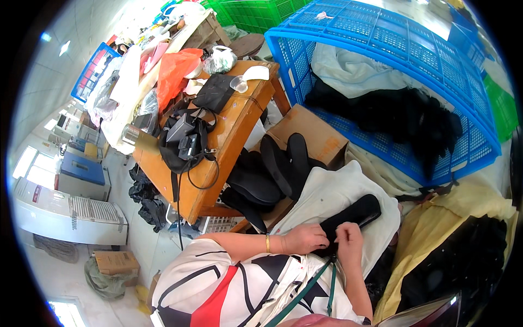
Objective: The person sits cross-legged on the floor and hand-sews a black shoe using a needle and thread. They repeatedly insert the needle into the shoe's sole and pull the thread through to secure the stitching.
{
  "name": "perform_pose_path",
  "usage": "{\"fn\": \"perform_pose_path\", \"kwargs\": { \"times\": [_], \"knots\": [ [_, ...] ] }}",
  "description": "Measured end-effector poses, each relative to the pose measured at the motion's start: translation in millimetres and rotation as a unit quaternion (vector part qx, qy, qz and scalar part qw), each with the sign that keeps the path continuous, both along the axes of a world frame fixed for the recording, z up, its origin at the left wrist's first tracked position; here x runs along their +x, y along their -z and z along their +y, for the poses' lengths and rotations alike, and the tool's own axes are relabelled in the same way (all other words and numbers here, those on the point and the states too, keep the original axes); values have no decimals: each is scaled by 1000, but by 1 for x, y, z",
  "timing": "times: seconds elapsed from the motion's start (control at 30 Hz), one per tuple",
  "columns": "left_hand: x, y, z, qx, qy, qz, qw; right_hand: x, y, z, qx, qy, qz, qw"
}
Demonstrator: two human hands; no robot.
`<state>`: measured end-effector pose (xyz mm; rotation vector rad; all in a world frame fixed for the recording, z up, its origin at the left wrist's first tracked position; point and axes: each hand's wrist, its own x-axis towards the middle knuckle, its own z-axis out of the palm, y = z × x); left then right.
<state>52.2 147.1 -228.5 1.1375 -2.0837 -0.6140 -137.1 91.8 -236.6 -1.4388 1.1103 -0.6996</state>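
black and soft-looking, the insole (353, 214) lay on a white cloth (332, 191) over our lap, and we pinched its near end with both hands: our left hand (305, 238) curled shut on it, our right hand (348, 240) gripping beside it. more black insoles (272, 169) sat heaped in a cardboard box (313, 133) just beyond, beside the wooden worktop (229, 131) and the blue crate (392, 49).
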Motion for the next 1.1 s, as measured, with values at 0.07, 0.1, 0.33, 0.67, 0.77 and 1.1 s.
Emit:
{"fn": "perform_pose_path", "kwargs": {
  "times": [0.07,0.1,0.33,0.67,0.77,1.1],
  "knots": [
    [0,3,-2,29,7,7,1000,-2,-1,-1,158,63,-109,979],
    [0,4,-3,43,11,11,999,-5,-4,-3,226,76,-157,958],
    [4,-1,-4,134,3,-16,991,-64,-32,-36,169,185,-391,885],
    [-6,-6,-17,177,7,10,984,-42,-32,-10,179,121,-104,971],
    [-7,-12,-13,178,-49,4,983,-30,-27,7,131,37,10,991],
    [-4,1,-9,135,-68,10,988,-31,-29,31,44,-85,137,986]
  ]
}}
